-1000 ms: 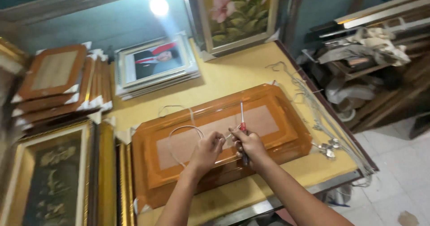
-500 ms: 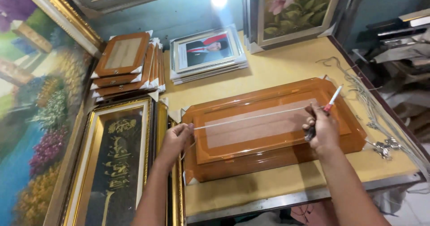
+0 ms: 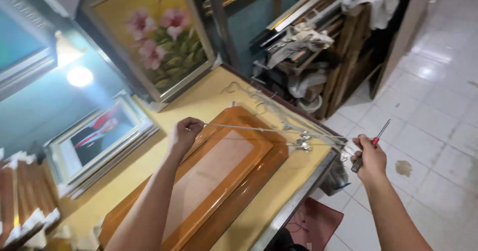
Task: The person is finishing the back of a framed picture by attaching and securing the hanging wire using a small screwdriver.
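We see the left hand pinching a taut wire over the orange picture frame lying face-down on the yellow table. At right, off the table's edge, the right hand grips a red-handled screwdriver and the wire's end.

No packages, labels, signs or screens anywhere in view.

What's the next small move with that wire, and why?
Probably bring the right hand back over the orange frame to slacken the wire. It is stretched taut from the left hand at the frame's edge out past the table edge, and the right hand also grips a red-handled screwdriver.
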